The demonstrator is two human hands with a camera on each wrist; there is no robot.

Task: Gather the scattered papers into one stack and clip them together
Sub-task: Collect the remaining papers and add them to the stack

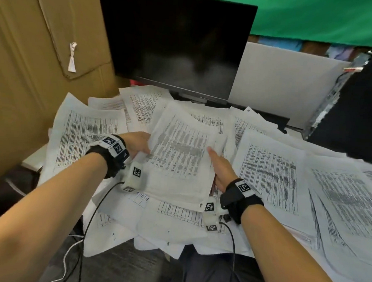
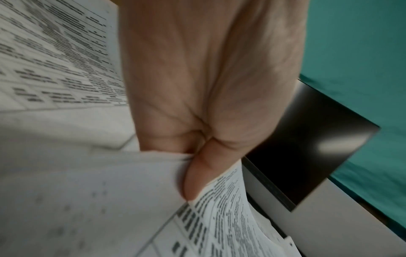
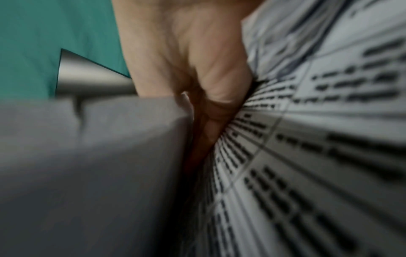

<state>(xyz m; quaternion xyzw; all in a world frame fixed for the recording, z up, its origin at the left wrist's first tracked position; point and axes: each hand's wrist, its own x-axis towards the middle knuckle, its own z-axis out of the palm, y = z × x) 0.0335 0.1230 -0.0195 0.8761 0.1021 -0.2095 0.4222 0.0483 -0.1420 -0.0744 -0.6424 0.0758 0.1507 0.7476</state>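
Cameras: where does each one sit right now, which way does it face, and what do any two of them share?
Head: worn above, facing forward and down at the held stack among loose papers; both forearms, left hand and right hand show.
Left wrist: looks along the left hand, thumb on the stack's edge.
Right wrist: looks along the right hand against the blurred stack.
Shared: all three see the dark monitor and green backdrop.

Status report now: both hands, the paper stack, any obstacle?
Left hand grips small stack of white printed papers, thumb on top. Right hand on its right edge. Many sheets still scattered; no clip visible.
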